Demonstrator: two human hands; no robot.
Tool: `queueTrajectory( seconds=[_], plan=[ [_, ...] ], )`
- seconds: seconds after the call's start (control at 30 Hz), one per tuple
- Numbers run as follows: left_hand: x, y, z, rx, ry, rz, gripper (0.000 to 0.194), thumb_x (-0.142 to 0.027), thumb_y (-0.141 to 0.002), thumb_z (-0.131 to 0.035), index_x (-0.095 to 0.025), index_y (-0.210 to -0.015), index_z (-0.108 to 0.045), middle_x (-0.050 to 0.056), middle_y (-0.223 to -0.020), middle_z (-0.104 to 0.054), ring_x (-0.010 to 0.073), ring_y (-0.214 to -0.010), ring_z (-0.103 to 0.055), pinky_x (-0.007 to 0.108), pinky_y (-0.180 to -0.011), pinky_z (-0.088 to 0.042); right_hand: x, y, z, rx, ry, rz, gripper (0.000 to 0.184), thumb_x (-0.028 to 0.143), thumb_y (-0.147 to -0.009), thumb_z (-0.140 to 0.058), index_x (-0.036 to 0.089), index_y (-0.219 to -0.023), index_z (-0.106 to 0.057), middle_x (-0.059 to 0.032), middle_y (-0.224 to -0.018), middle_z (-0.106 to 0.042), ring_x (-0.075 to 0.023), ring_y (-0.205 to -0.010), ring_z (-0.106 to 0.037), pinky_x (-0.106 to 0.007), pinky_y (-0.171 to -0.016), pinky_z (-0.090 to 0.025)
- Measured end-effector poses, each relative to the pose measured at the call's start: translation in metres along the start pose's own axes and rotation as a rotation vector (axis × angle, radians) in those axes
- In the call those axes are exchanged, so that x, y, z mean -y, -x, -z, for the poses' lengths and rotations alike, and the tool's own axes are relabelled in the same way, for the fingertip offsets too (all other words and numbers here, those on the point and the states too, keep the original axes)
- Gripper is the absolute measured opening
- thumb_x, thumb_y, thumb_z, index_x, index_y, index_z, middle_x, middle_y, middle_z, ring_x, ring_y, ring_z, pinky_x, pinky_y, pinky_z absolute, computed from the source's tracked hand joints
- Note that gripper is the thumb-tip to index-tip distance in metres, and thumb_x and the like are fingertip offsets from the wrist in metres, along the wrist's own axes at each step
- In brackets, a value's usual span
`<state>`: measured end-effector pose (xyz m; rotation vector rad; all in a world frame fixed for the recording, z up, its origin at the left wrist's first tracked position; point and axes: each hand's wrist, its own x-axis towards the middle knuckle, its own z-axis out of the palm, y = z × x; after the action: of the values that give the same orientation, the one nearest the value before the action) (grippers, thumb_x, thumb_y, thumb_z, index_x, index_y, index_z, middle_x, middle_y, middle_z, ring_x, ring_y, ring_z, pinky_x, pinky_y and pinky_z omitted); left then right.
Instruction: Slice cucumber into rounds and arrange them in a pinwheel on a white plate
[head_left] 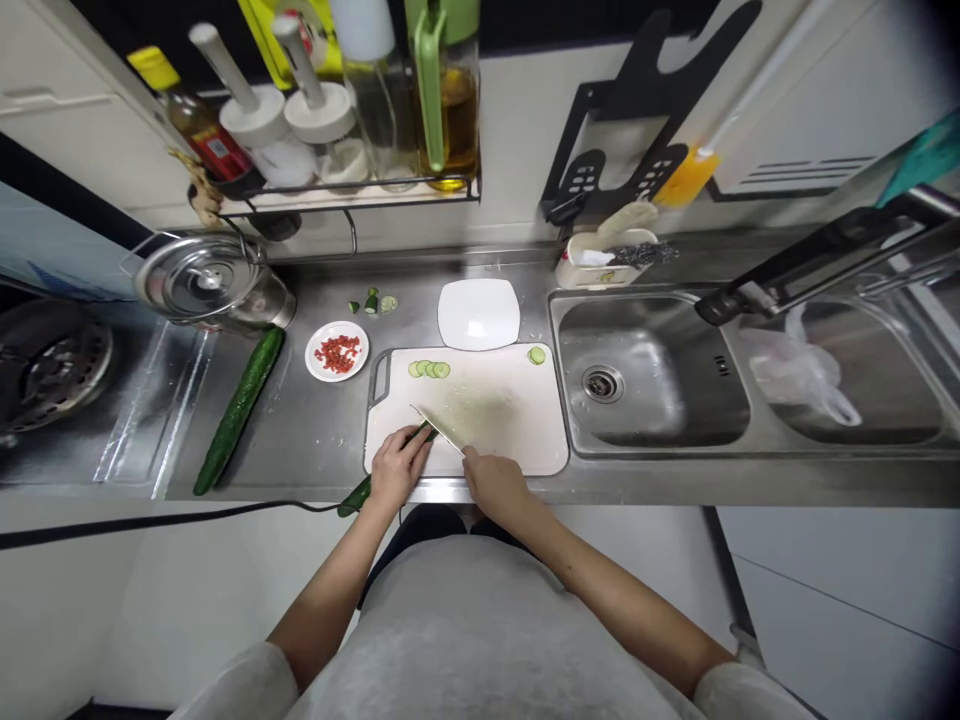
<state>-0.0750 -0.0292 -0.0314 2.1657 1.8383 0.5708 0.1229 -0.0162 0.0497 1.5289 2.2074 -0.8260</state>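
On a pale cutting board [487,420] with a grey handle, my left hand [396,468] is closed over a cucumber [355,497], whose near end sticks out past the counter's front edge. My right hand [496,490] grips a kitchen knife [441,428] by its handle. The blade slants up and to the left, its edge against or close beside the cucumber's far end, near my left fingertips; whether it touches is too small to tell. Several overlapping cucumber slices [428,369] lie at the board's upper left. A smaller stack of slices [536,355] is at its upper right corner.
Behind the board stands a white square plate [478,312]. Left of it are a small plate [337,369] of chopped red pieces, cucumber scraps [372,301], a whole cucumber [240,410] and a steel pot [217,285]. A double sink [652,390] lies right; a cable [187,516] runs along the front.
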Motion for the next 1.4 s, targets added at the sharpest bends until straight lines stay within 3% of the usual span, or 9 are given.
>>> queueTrajectory(
  seconds=[0.4,0.73,1.4],
  plan=[
    [0.002,-0.003,0.001,0.035,0.022,0.034,0.030,-0.036,-0.091,-0.049,-0.028,-0.114,-0.067,0.006,-0.112,-0.065,0.0181,-0.101,-0.060,0.032,-0.093,-0.048,0.005,0.000,-0.007,0.037,-0.011,0.009,0.027,0.015,-0.095,-0.028,0.014,-0.113,-0.049,-0.0149,-0.088,-0.070,-0.0240,-0.086,-0.069,-0.030,-0.070,-0.048],
    [0.002,-0.004,0.002,0.042,0.033,0.036,0.028,-0.036,-0.091,-0.050,-0.026,-0.110,-0.068,0.006,-0.112,-0.065,0.0187,-0.102,-0.060,0.033,-0.094,-0.048,0.010,-0.001,-0.015,-0.005,-0.038,-0.002,0.026,0.011,-0.092,-0.032,0.014,-0.110,-0.050,-0.0137,-0.084,-0.070,-0.0240,-0.082,-0.069,-0.029,-0.068,-0.049],
    [0.002,-0.007,0.004,0.062,0.058,0.048,0.029,-0.037,-0.091,-0.049,-0.025,-0.110,-0.068,0.006,-0.111,-0.066,0.0176,-0.101,-0.061,0.031,-0.093,-0.048,0.007,-0.012,0.000,0.087,-0.086,0.014,0.028,0.007,-0.086,-0.037,0.013,-0.109,-0.052,-0.0142,-0.088,-0.070,-0.0236,-0.089,-0.068,-0.030,-0.071,-0.048]
  ],
)
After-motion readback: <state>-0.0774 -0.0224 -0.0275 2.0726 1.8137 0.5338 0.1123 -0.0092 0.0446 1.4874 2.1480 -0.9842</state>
